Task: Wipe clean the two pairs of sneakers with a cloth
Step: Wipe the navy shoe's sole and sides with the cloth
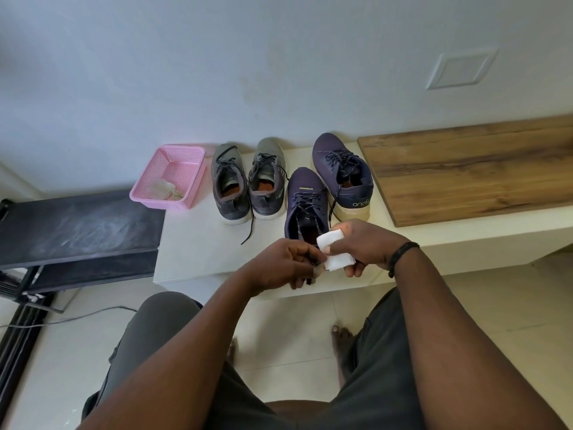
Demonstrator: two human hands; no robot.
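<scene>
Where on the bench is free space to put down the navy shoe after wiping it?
Free: the white bench top in front of the pink basket and grey sneakers, crossed only by a loose lace. The wooden board at right is bare too. Crowded: the back strip from basket through both pairs to the far navy sneaker.

We log our left hand [286,265] gripping the heel of a navy sneaker [305,203], fingers curled round it. Our right hand [361,243] holds a folded white cloth [335,249] wrapped over its fingers, just beside the left hand at that heel. Beyond the right hand: the second navy sneaker [341,172]. Beyond the left hand: a grey pair [248,178], then a pink basket [169,178] with a crumpled rag. All rest on the white table [198,243]. A wooden board [471,172] lies past the right hand.
</scene>
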